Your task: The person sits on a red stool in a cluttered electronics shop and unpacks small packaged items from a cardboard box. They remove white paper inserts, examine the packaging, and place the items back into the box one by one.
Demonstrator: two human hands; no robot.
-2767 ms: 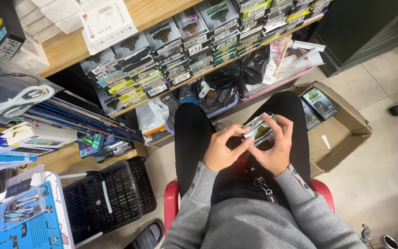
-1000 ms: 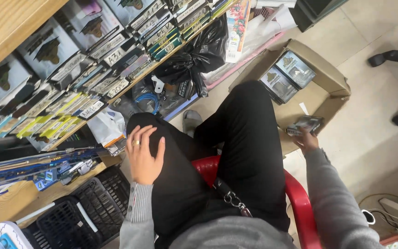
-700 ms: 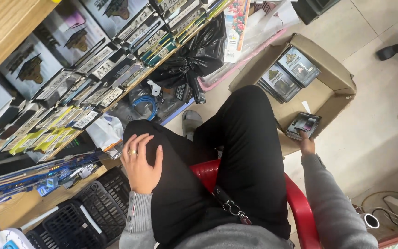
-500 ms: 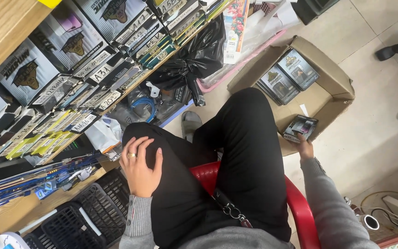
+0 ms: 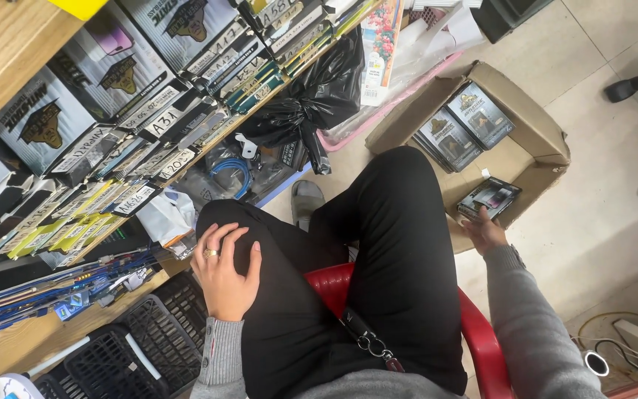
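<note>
From the head view, my right hand (image 5: pixel 485 230) holds a small dark packet (image 5: pixel 490 198) over the rim of the open cardboard box (image 5: pixel 537 129) on the floor. It sat further outside a second ago, so I judge it about to join the stacked packets (image 5: pixel 465 125) inside. My left hand (image 5: pixel 224 267) stays flat and empty on my thigh.

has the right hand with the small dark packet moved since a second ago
Yes, slightly. The right hand has carried the small dark packet further in over the cardboard box, toward the packets already inside.
</note>
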